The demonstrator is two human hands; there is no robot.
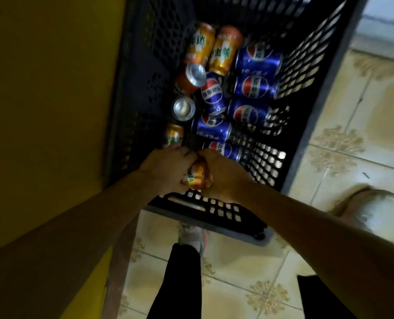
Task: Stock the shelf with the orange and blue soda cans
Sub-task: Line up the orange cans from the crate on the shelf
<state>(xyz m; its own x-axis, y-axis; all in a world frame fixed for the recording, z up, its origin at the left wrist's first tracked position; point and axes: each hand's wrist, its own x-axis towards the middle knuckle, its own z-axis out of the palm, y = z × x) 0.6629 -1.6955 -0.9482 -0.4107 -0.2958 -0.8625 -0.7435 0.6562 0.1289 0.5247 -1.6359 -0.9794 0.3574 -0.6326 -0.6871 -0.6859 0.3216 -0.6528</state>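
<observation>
Left hand point(166, 166): curled against the left side of the held orange can point(197, 174), knuckles turned up; the grip is shared with the other hand.
Right hand point(223, 173): wrapped round the right side of the same can, fingers curled under it.
Held orange can: clasped between both hands at the near end of the crate point(216, 209), just above its near wall, tilted with the label upward.
Handling: if full, the can is judged heavy for its size, with stiff walls that can still be dented and a smooth, possibly slippery skin. It is best taken round the middle of the body, not by the rims.
Other orange cans point(223, 49): left lying along the left side of the crate, two of them seen end-on with silver ends.
Blue cans point(253, 86): laid on their sides through the middle and right, packed close, several touching.
Crate: black perforated plastic, set on the floor.
Floor point(352, 134): pale patterned tiles; a shoe point(191, 238) and dark trouser legs are seen below the arms.
Yellow panel point(41, 88): stood just beside the crate's left wall; whether it belongs to the shelf cannot be told.
Shelf: not seen.
Light: dim, with some blur.
</observation>
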